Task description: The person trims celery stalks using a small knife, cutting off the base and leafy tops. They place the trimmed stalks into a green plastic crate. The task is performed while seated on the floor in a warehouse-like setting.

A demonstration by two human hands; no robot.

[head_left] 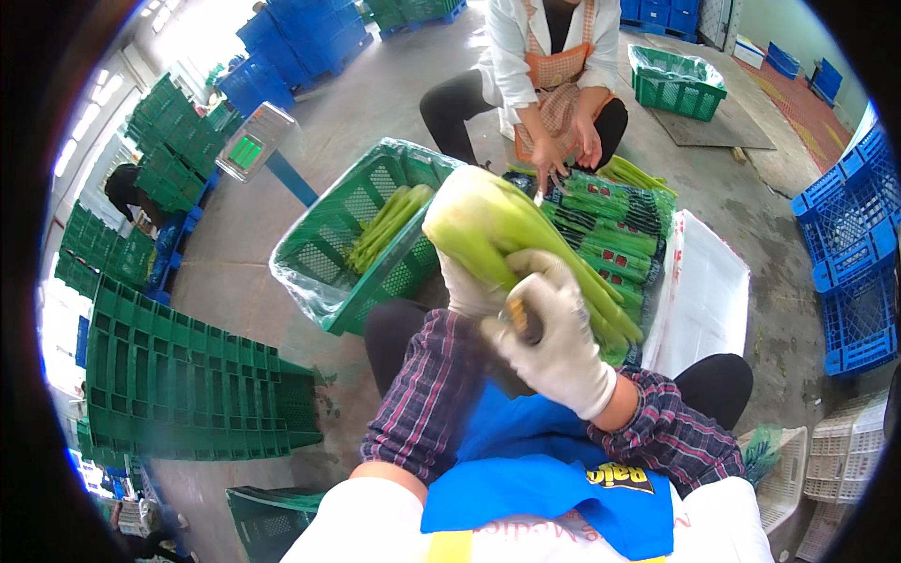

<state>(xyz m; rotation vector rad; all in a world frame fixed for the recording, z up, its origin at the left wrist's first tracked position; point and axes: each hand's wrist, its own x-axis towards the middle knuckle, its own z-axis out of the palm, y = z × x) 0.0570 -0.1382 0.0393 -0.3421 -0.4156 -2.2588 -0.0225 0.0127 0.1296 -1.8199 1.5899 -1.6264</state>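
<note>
And there it was, front and centre: a big bunch of celery (488, 230), lifted clear above the seated person's lap, its pale root end up toward the far left and its stalks slanting down to the near right! The left hand (466, 286), in a whitish glove, had hold of it from the left and below, close under the root end; most of its fingers were hidden, so I could not tell how tightly they closed. Over on the right, the gloved right hand (560, 342) was curled up, thumb and fingers closed around a small yellow-and-dark handle (523, 319), with its knuckles up against the stalks. What the handle belonged to, I couldn't make out.

Just left of the celery stood a green crate (399, 281) lined with clear plastic, loose stalks (387, 225) lying inside. Beyond, to the right, sleeved celery bundles (612, 235) lay side by side, and a white box (704, 291) sat right beside them. On the far side, a co-worker (554, 80) in a checked apron faced us, one hand (546, 158) lowered at those bundles! Farther left, a scale (253, 145) glowed green.
</note>
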